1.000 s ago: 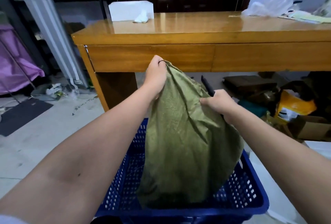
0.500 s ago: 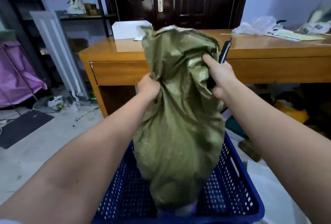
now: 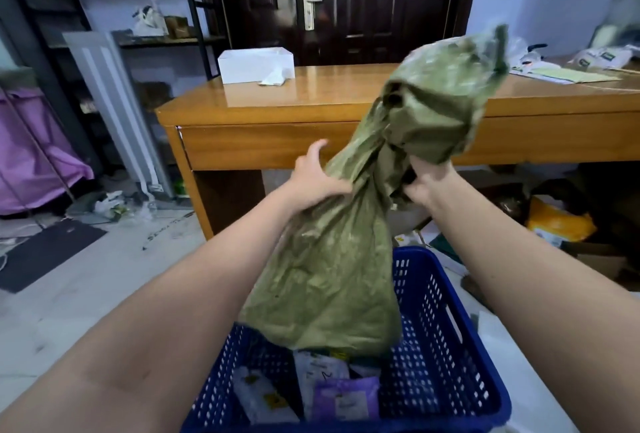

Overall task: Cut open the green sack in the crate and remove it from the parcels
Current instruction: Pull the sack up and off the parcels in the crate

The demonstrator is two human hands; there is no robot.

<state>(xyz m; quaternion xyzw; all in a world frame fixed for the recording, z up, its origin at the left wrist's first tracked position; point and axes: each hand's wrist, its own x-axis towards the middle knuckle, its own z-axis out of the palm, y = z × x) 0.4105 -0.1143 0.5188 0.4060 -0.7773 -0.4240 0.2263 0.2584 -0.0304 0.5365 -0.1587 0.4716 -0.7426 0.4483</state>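
The green sack (image 3: 332,280) hangs above the blue plastic crate (image 3: 446,339), its open lower end just over the parcels. My left hand (image 3: 313,179) grips its left side at mid-height, thumb raised. My right hand (image 3: 424,181) is bunched into the sack's upper part, which flops up and to the right, blurred. A dark object shows in that fist; I cannot tell what it is. Several parcels lie uncovered in the crate, among them a purple packet (image 3: 348,398) and a clear white packet (image 3: 263,394).
A wooden desk (image 3: 311,103) stands just beyond the crate, with a white box (image 3: 254,63) and papers on top. Boxes and a yellow parcel (image 3: 557,224) lie under it at right. Metal shelving and a purple cloth sit at left; a dark door is behind.
The sack has been lifted higher and drawn to the right, so the parcels in the crate now show. My right hand dropped from the sack's top to its middle.
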